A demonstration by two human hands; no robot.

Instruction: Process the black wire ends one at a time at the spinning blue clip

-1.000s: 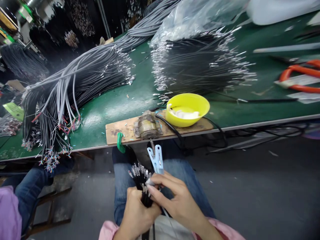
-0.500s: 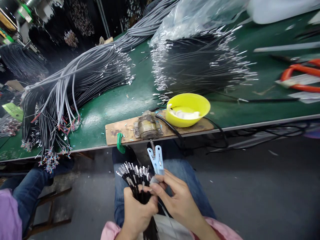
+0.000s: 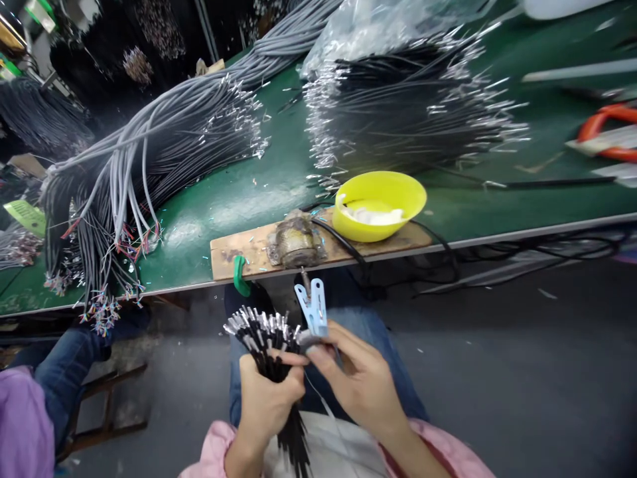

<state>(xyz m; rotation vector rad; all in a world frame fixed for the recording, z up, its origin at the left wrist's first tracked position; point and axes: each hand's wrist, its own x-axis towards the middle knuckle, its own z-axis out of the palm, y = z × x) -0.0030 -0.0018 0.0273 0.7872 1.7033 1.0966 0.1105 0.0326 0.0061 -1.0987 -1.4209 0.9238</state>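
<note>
My left hand (image 3: 266, 405) is wrapped around a bundle of thin black wires (image 3: 263, 338) whose stripped silvery tips fan out upward over my lap. My right hand (image 3: 355, 382) is beside it, thumb and fingers pinched at the fanned tips, and a light blue plastic clip (image 3: 312, 309) stands up just above its fingers. Both hands are below the front edge of the green table (image 3: 233, 199). On a wooden board (image 3: 249, 252) at that edge sits a small rusty metal device (image 3: 296, 242) with a black cable.
A yellow bowl (image 3: 381, 202) with white material stands on the board. Large piles of grey cables (image 3: 164, 146) and black tinned wires (image 3: 408, 113) cover the table. Orange-handled scissors (image 3: 604, 129) lie far right. Another person's jeans-clad leg (image 3: 60, 378) and a stool are at left.
The wire tips, bunched together a second ago, have spread into a fan in my left hand. Both hands have risen slightly, and the view has shifted a little.
</note>
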